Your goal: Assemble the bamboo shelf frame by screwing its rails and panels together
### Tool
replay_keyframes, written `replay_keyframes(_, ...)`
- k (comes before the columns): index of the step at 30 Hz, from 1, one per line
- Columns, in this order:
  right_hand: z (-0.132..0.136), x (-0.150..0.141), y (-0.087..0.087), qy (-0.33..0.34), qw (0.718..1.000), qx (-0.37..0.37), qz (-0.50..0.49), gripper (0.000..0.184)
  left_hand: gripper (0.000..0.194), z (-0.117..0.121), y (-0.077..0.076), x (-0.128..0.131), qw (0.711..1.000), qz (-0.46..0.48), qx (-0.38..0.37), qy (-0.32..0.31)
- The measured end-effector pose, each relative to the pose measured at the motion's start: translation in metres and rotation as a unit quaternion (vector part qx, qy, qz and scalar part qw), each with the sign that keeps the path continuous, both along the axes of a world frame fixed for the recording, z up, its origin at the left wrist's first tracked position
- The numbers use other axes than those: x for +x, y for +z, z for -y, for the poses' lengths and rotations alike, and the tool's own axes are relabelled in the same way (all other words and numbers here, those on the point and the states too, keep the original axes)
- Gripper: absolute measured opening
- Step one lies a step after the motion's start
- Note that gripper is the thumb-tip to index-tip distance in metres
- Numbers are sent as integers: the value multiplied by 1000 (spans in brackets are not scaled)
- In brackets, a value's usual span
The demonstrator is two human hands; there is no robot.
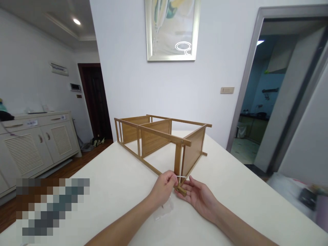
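A wooden shelf frame [156, 138] with several panels lies on its side on the white table. My left hand [164, 186] is closed in a pinch at the frame's near lower corner. From its fingertips a thin pale rod, apparently a hex key [181, 176], points right across the upright. My right hand [201, 198] is at the same corner, palm turned up and thumb apart. Its fingers reach behind the near leg end [182, 192] and seem to touch it. A clear plastic bag [165, 209] lies partly under my left wrist.
The white table [115, 205] reaches to the wall, where a framed picture [172, 58] hangs. A low cabinet [36, 136] is at left, a doorway at right. Plastic-wrapped items [294, 194] sit beyond the table's right edge.
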State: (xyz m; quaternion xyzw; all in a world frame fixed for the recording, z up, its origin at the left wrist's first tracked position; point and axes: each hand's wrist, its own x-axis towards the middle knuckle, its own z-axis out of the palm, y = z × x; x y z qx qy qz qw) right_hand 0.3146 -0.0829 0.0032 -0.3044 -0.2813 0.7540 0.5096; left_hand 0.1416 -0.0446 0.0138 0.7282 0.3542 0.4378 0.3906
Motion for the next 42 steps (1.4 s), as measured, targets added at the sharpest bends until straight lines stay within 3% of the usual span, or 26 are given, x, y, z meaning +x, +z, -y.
replay_keyframes(8, -1, 0, -3, -20, 1000, 2, 5, 22, 34, 9, 7, -22, 997, -3, 19, 73)
replay_keyframes(12, -1, 0, -4, -21, 1000, -4, 8, 20, 34, 12, 2, -32, 995, -15, -15, 101)
replay_keyframes(21, 1, 7, -2, -1, 1000, -12, 9, 16, 37, 44, -10, -36, 989, -110, 42, 86)
replay_keyframes(25, 2, 8, -4, -11, 1000, -1, 18, 23, 36, 42, -12, -40, 983, -139, 85, 78)
replay_keyframes(33, 3, 7, -6, -12, 999, 19, 26, 36, 37, 37, -16, -44, 986, -159, 34, 41)
replay_keyframes(42, 3, 4, -3, -36, 999, -1, 29, 49, 37, 38, -18, -45, 984, -171, 42, 16)
